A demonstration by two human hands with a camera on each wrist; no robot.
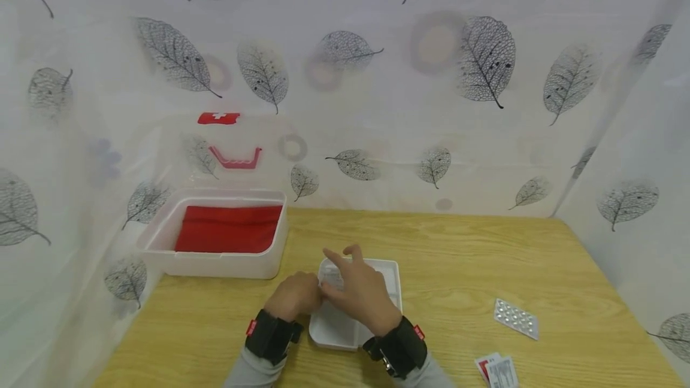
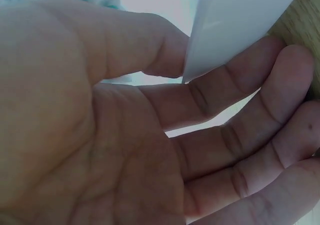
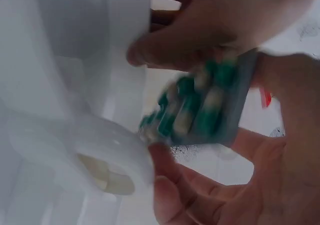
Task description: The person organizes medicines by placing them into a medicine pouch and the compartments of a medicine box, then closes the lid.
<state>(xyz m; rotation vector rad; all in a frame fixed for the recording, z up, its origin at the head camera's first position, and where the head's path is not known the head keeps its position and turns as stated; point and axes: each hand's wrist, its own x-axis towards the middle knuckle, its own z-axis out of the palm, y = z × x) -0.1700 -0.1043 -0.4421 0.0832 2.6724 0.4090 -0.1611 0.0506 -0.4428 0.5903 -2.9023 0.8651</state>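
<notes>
I'm seeing my right hand (image 3: 235, 110) pinching a blurred capsule blister (image 3: 200, 107), no readable print; my left hand (image 2: 150, 135) is lying open against the white tray (image 2: 235, 25) edge.

soft, even, bright light in the head view, with weak shadows; the edges bend outward towards 3 and 9 o'clock. both wrist views are close, blurred and bluish.

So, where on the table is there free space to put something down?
Bare wood lies between the white tray and the silver blister pack, and behind both toward the wall. It is crowded at the tray, where both hands work, and beside the first-aid box.
</notes>
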